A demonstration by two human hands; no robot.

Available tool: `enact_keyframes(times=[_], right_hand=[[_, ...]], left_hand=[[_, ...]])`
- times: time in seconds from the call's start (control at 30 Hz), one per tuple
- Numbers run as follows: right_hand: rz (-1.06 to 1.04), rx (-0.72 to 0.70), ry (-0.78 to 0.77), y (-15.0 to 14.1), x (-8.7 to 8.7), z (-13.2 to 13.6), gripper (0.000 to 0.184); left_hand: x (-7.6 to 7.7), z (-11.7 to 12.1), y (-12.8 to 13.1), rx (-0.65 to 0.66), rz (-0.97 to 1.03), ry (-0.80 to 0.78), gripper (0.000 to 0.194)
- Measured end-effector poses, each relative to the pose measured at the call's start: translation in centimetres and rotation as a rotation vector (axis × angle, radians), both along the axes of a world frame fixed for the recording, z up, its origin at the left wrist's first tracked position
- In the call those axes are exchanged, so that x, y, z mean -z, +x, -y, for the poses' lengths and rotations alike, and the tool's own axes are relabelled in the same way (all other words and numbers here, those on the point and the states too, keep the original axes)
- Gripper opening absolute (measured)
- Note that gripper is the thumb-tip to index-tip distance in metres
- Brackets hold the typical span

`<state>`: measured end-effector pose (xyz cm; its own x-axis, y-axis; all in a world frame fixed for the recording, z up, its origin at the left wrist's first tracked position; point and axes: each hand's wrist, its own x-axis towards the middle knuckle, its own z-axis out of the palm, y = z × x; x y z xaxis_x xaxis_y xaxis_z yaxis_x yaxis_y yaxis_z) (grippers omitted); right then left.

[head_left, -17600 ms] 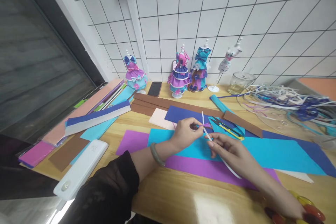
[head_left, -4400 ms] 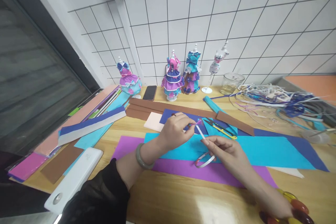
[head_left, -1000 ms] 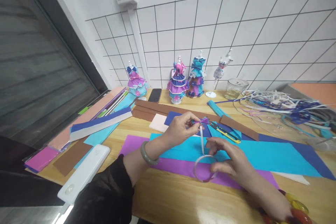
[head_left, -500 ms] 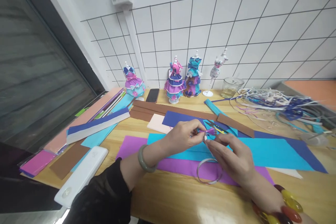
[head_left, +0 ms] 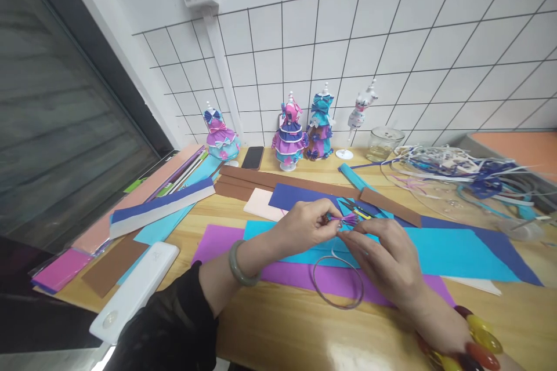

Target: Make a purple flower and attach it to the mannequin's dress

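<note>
My left hand (head_left: 304,227) pinches a small pleated purple paper fan (head_left: 346,219) above the coloured sheets. Close beside it, my right hand (head_left: 385,258) has its fingertips closed on a thin white strip (head_left: 335,284), right at the fan. The strip curls down into a loop over the purple sheet (head_left: 313,275). Both hands hover over the cyan sheet (head_left: 444,249). Just behind the fan lie small yellow-handled scissors (head_left: 363,211).
Four small dressed mannequin dolls (head_left: 290,138) stand along the wall with a phone (head_left: 253,157) and a glass jar (head_left: 383,144). A tangle of strips (head_left: 470,171) lies at the right. Brown strips (head_left: 282,179), stacked sheets (head_left: 161,203) and a white case (head_left: 134,293) lie left.
My right hand has moved up along the strip to the fan, and the strip's loop has widened and dropped lower onto the purple sheet. The left hand has kept its pinch on the fan.
</note>
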<state>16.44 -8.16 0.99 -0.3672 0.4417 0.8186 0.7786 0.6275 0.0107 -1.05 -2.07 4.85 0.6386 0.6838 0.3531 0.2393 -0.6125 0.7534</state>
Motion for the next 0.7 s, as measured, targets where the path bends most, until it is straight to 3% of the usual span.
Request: enact_keyframes(times=[0.23, 0.53, 0.7], right_hand=[[-0.006, -0.009, -0.018, 0.41, 0.1, -0.15, 0.034], [0.05, -0.046, -0.017, -0.26, 0.22, -0.37, 0.039], [-0.014, -0.003, -0.023, -0.18, 0.5, -0.68, 0.032]], left_hand=[[0.26, -0.12, -0.04, -0.009, 0.013, -0.082, 0.011], [-0.27, -0.01, -0.19, -0.017, -0.039, 0.014, 0.01], [-0.32, -0.23, -0.35, -0.027, -0.024, 0.056, 0.011]])
